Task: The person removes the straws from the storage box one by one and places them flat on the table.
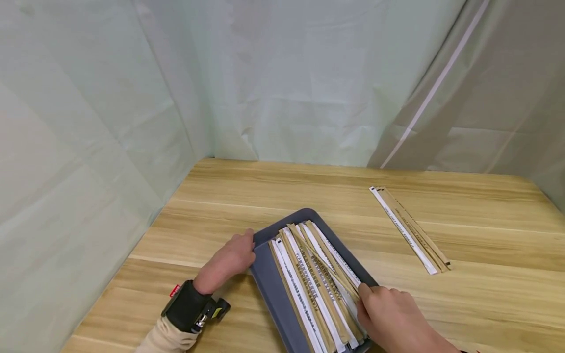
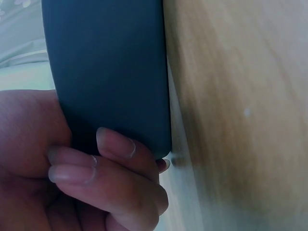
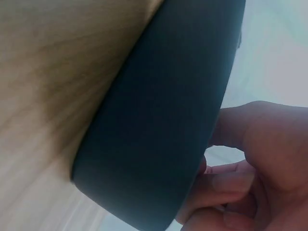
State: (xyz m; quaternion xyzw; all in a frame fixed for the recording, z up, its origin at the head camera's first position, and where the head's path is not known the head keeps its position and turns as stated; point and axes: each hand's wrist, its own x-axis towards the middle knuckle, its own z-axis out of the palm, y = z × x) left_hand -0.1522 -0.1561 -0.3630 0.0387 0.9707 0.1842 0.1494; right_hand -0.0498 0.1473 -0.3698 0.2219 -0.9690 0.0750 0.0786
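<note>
A dark grey tray (image 1: 275, 304) lies at a slant at the near middle of the wooden table. Several long, slim paper-wrapped sticks (image 1: 309, 274), white and brown with printed letters, fill most of it lengthwise; the wrappers hide what is inside. My left hand (image 1: 231, 252) grips the tray's far left corner, and its curled fingers (image 2: 127, 187) show against the tray's outer wall (image 2: 108, 67) in the left wrist view. At the near right side, my right hand (image 1: 390, 314) holds the rim with the thumb on top. Curled fingers (image 3: 216, 192) press the outer wall (image 3: 154, 110) in the right wrist view.
Right of the tray, a few more wrapped sticks (image 1: 410, 230), white and brown, lie side by side on the wooden table (image 1: 494, 255). Pale curtains (image 1: 291, 83) hang behind the table and along its left side. A black wrist strap (image 1: 187, 306) surrounds the left wrist.
</note>
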